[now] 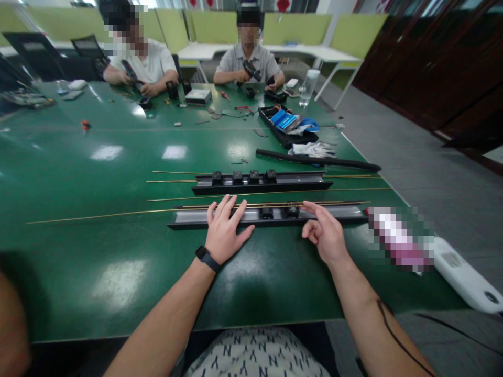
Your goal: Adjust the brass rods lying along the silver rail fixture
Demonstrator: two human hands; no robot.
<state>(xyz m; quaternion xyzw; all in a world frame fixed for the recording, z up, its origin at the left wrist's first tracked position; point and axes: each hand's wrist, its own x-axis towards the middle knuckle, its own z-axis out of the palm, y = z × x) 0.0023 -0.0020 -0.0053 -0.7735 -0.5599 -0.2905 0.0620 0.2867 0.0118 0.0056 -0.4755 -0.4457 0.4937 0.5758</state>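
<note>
My left hand (227, 230) lies with its fingers spread across the left half of the nearer long black channel (190, 215), touching the thin brass rods (98, 215) along its far side. My right hand (324, 233) is at the channel's right half, its index finger stretched out to the rods and its other fingers partly curled. Nothing is gripped in either hand. Between the hands, two black blocks (291, 210) sit in the channel. Whatever lies under my left palm is hidden. Behind it, a second black channel (261, 188) holds several black blocks (237, 178).
A black tube (318, 160), white gloves (312, 150) and a black tray (277, 133) with a blue packet lie farther back. A white device (463, 275) stands at the right edge. Across the green table (129, 162), two people (249, 63) handle tools.
</note>
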